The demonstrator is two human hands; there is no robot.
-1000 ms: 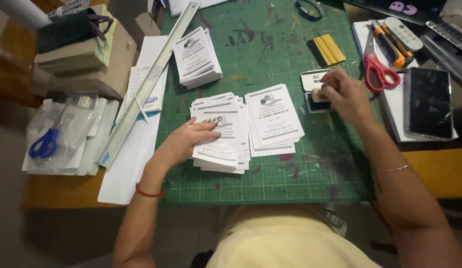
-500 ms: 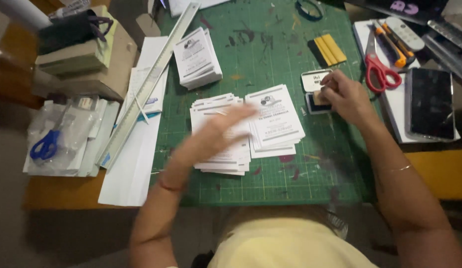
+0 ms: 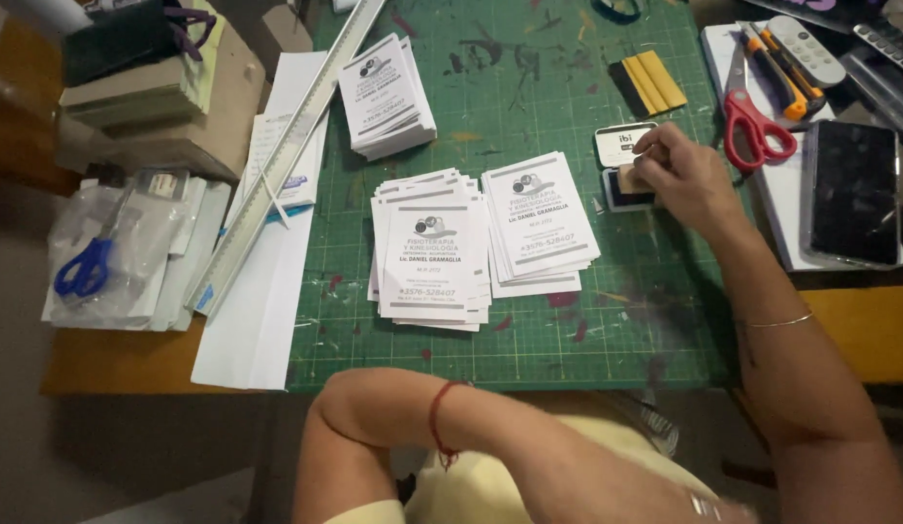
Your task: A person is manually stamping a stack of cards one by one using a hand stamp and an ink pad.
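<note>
My right hand (image 3: 679,175) pinches a small wooden stamp (image 3: 630,179) that sits on the open black ink pad (image 3: 621,194) at the right of the green cutting mat (image 3: 529,87). Two fanned stacks of white printed cards lie mid-mat: one (image 3: 427,252) on the left, one (image 3: 541,215) beside the ink pad. A third card stack (image 3: 384,95) rests farther back. My left arm (image 3: 529,446), with a red string bracelet, is drawn back across my body at the bottom edge. Its hand is blurred there and touches no cards.
A long metal ruler (image 3: 287,155) lies diagonally along the mat's left edge over white paper sheets (image 3: 258,330). Red scissors (image 3: 757,131), a utility knife and a dark tablet (image 3: 852,192) sit at right. Blue scissors (image 3: 83,272) in plastic and cardboard boxes (image 3: 151,107) are at left.
My left hand has lifted off the left card stack and pulled back toward my body. My right hand stays at the ink pad with the stamp.
</note>
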